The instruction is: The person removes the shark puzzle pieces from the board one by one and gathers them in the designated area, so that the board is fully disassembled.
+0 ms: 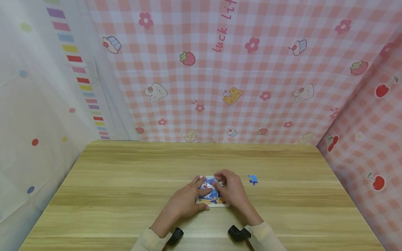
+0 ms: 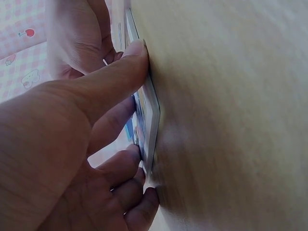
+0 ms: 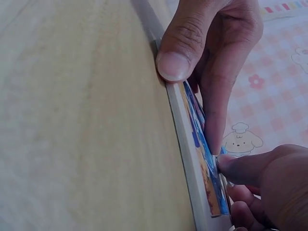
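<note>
A small jigsaw puzzle [image 1: 205,201] with a white border and a blue and yellow picture lies flat on the table. My left hand [image 1: 188,198] rests over its left side, fingers spread; the thumb [image 2: 137,50] touches the near border and the index finger reaches onto the picture. Over the upper right part, my right hand [image 1: 233,188] has its thumb [image 3: 231,166] and curled fingers at a blue puzzle piece [image 3: 224,150], mostly hidden by the hands and tilted up a little from the puzzle. Another blue puzzle piece [image 1: 252,179] lies loose to the right.
The wooden table [image 1: 125,181] extends around the puzzle on every side. A pink checked cloth [image 1: 213,76] hangs behind it, with more patterned cloth at both sides. Black wrist straps [image 1: 238,233] sit near the sleeves.
</note>
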Demonstrator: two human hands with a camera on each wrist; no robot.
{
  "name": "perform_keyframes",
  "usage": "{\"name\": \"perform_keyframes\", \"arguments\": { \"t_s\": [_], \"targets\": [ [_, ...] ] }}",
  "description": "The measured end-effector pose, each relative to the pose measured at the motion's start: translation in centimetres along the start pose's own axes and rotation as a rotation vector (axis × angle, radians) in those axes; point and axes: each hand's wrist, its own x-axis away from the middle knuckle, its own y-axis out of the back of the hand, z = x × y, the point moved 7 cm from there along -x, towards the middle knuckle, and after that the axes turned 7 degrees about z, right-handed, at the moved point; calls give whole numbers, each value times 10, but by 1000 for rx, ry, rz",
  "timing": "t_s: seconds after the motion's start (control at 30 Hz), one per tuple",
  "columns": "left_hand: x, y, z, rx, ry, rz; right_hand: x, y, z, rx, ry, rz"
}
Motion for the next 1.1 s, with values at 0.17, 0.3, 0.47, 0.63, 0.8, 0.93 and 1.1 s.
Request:
{"name": "perform_keyframes", "arguments": {
  "t_s": [0.17,0.3,0.47,0.63,0.8,0.93,1.1],
  "targets": [
    [0,-1,1,5,13,10,-1,1,0,-43,9,8],
    [-1,-2,2,2,15,12,-1,2,-1,-86,-4,31],
    [0,-1,2,-9,15,11,-1,4,-2,-73,-3,58],
    [0,0,3,-19,22,13,0,13,-4,-68,-8,56],
    [0,0,5,-29,29,21,1,22,-12,-84,-30,66],
    [0,1,6,-24,26,25,2,28,-20,-82,-54,86],
    [0,1,6,-23,37,26,2,40,-29,-81,-63,77]
  ]
}}
